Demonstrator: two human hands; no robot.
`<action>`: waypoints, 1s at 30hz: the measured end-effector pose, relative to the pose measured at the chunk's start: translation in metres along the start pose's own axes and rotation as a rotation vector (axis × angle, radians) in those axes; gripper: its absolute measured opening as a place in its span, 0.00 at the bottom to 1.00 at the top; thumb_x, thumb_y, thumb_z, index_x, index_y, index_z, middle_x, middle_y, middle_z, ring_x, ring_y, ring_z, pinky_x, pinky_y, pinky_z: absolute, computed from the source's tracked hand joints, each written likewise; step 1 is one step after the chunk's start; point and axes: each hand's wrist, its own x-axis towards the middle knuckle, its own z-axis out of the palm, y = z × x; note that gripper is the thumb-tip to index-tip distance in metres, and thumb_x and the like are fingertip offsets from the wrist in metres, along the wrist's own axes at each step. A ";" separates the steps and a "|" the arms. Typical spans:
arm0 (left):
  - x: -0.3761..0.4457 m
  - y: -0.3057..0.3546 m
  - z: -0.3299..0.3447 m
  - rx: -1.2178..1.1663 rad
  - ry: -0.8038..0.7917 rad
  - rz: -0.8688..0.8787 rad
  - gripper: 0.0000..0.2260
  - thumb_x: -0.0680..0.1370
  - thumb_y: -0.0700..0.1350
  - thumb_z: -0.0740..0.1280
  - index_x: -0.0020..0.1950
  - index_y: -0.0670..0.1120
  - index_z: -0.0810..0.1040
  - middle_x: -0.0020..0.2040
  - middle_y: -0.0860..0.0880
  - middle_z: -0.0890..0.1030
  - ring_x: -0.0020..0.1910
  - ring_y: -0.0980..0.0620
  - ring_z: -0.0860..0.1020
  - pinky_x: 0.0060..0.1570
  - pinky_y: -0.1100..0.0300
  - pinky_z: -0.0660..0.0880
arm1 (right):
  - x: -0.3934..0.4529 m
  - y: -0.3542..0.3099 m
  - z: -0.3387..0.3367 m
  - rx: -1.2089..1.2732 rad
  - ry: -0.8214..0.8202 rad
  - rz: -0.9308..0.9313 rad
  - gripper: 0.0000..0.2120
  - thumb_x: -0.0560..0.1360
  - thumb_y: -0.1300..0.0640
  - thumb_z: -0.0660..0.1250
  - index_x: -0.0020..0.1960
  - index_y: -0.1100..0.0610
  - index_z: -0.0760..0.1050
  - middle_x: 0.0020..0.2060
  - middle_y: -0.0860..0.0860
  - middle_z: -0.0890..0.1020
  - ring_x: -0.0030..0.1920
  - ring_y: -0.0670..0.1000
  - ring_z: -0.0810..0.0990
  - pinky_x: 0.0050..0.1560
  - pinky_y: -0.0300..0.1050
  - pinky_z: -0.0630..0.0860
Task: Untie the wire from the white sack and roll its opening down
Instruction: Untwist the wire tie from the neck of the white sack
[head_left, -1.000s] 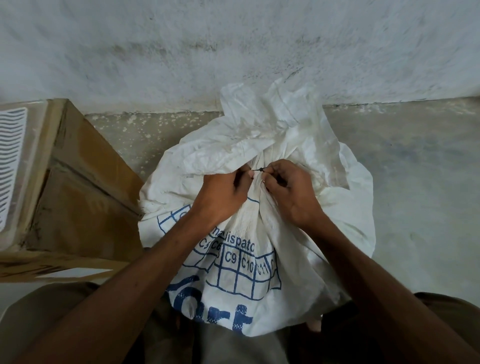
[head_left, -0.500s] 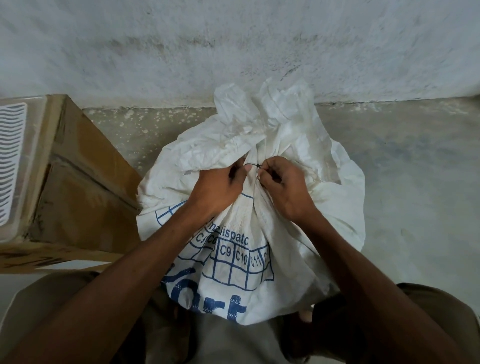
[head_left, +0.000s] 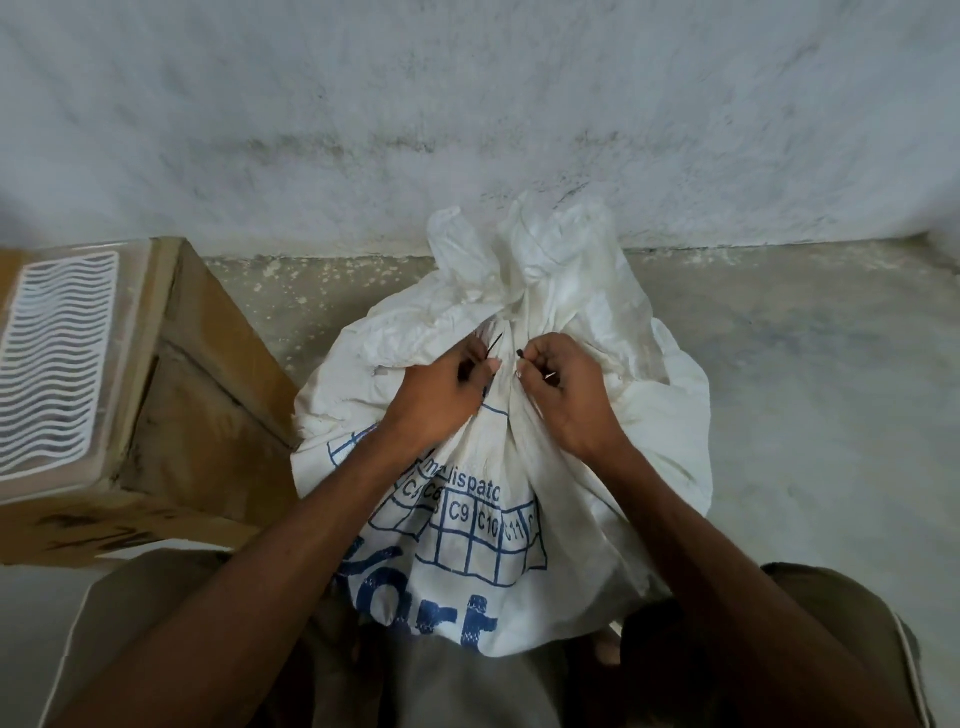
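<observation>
The white sack (head_left: 498, 467) sits between the person's knees, close for leverage. At its neck, the left hand (head_left: 436, 400) pinches one wire (head_left: 493, 344) end at ten o'clock; the right hand (head_left: 566, 395) pinches the other at two, seemingly to unwind it. A cardboard box (head_left: 208, 384) stands at nine.

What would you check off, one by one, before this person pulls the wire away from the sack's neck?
1. Left hand pinches one end of the wire: ok.
2. Right hand pinches the other end: ok.
3. The two wire ends stand apart, no twist showing between them: ok.
4. Wire fully off the neck of the sack: cannot tell, the far side is hidden.
5. Neck loosened: not ok, it looks gathered tight.
6. Sack standing upright on the floor, held between the knees: ok.
</observation>
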 end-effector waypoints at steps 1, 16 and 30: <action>-0.004 0.001 -0.002 0.000 0.008 0.018 0.08 0.81 0.52 0.67 0.54 0.47 0.77 0.47 0.52 0.83 0.44 0.59 0.79 0.45 0.73 0.70 | -0.004 -0.006 -0.004 -0.010 0.003 -0.007 0.03 0.77 0.63 0.68 0.44 0.58 0.76 0.39 0.52 0.78 0.42 0.53 0.76 0.44 0.49 0.75; -0.125 0.067 -0.052 -0.151 0.164 0.174 0.17 0.76 0.37 0.71 0.64 0.47 0.79 0.60 0.49 0.80 0.55 0.56 0.78 0.57 0.63 0.77 | -0.079 -0.133 -0.077 0.376 -0.070 0.041 0.05 0.78 0.66 0.68 0.47 0.69 0.74 0.36 0.56 0.74 0.34 0.45 0.71 0.36 0.36 0.68; -0.195 0.125 -0.145 -0.332 0.239 0.208 0.05 0.74 0.45 0.77 0.48 0.46 0.87 0.40 0.52 0.86 0.38 0.57 0.84 0.40 0.64 0.80 | -0.089 -0.270 -0.117 0.577 -0.028 -0.004 0.04 0.78 0.65 0.69 0.44 0.59 0.79 0.32 0.57 0.75 0.31 0.51 0.71 0.32 0.42 0.67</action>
